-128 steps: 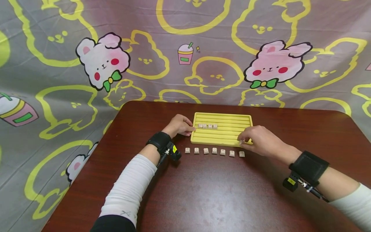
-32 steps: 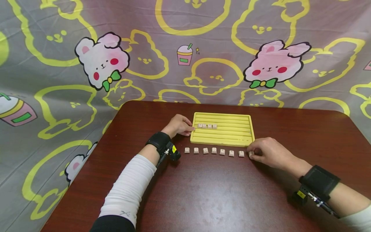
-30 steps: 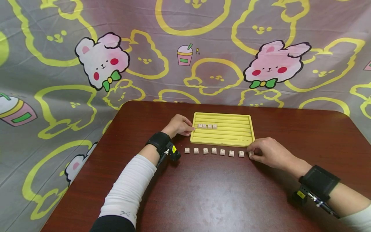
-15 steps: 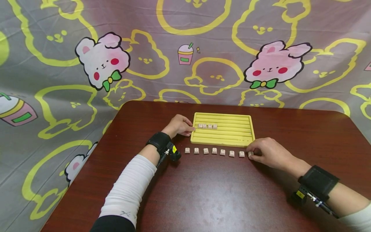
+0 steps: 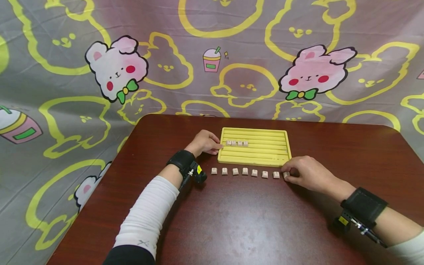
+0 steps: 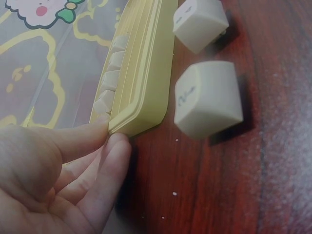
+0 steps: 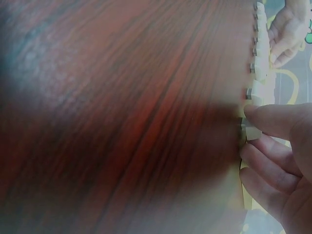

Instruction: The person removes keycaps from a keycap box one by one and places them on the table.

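A yellow ridged tray [image 5: 265, 155] lies on the dark wooden table. My left hand [image 5: 206, 142] pinches its left rim between thumb and fingers, which the left wrist view shows up close. Several cream keycaps [image 5: 240, 143] sit side by side in one groove at the tray's left. In front of the tray runs a spaced row of keycaps [image 5: 245, 171] on the table. At the right end of that row, my right hand [image 5: 306, 173] pinches one keycap [image 5: 286, 176] between thumb and fingers. In the right wrist view this keycap [image 7: 252, 131] is partly covered by the fingertips.
The brown table [image 5: 232, 221] stretches toward me and to both sides. A grey cloth [image 5: 185, 22] printed with cartoon animals hangs behind its far edge. Small pale crumbs [image 6: 174, 193] dot the wood near the tray's left corner.
About four seconds ago the right hand was over the tray's front right corner; since then it has moved right and toward me, bringing a keycap to the row's end. The left hand stayed put.
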Available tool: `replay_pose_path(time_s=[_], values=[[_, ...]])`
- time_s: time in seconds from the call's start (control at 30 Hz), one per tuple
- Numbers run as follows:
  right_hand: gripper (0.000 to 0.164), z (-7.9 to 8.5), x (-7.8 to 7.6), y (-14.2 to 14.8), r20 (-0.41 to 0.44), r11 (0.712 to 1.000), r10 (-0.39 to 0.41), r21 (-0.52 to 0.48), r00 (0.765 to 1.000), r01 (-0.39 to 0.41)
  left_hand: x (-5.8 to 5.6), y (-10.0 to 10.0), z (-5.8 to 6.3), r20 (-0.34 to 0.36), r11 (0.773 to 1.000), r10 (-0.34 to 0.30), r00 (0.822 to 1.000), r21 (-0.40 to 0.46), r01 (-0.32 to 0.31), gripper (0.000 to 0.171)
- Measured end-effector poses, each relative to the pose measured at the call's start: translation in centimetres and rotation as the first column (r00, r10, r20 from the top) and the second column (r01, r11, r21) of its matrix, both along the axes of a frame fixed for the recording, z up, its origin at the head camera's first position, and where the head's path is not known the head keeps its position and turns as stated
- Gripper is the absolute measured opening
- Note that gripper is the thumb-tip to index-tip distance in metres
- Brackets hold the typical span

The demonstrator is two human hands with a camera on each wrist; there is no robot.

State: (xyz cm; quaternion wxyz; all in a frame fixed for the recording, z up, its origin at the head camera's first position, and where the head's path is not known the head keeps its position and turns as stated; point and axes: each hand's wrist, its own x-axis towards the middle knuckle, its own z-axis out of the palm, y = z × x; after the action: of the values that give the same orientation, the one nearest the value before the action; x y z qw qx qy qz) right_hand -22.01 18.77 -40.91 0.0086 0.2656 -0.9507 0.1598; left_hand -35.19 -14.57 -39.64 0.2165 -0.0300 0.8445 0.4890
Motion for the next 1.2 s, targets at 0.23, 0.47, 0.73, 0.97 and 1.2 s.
replay_pose_path(time_s=[0.23, 0.47, 0.73, 0.97, 1.2], values=[[0.017, 0.2, 0.0, 0.0, 0.011, 1.0, -0.011, 0.011, 1.0, 0.011, 0.0, 0.0, 0.2, 0.009, 1.0, 0.0, 1.0, -0.008, 0.0, 0.026], [0.027, 1.2, -0.1, 0.5, 0.035, 0.999, -0.015, 0.037, 0.999, 0.013, 0.1, 0.0, 0.3, 0.007, 1.0, -0.003, 1.0, -0.004, 0.003, 0.026], [0.032, 2.2, -0.4, 0.5, 0.036, 0.998, -0.01, 0.063, 0.999, 0.008, 0.0, 0.0, 0.2, 0.008, 1.0, -0.004, 1.0, 0.0, 0.004, 0.025], [0.029, 3.0, -1.2, -0.1, -0.013, 0.997, 0.05, 0.062, 0.999, -0.049, 0.0, 0.0, 0.2, 0.004, 1.0, 0.0, 1.0, 0.001, 0.0, 0.025], [0.028, 3.7, -2.5, -1.5, 0.01, 0.997, 0.052, 0.053, 0.999, -0.052, 0.1, 0.0, 0.3, 0.005, 1.0, -0.004, 1.0, -0.013, 0.004, 0.026]])
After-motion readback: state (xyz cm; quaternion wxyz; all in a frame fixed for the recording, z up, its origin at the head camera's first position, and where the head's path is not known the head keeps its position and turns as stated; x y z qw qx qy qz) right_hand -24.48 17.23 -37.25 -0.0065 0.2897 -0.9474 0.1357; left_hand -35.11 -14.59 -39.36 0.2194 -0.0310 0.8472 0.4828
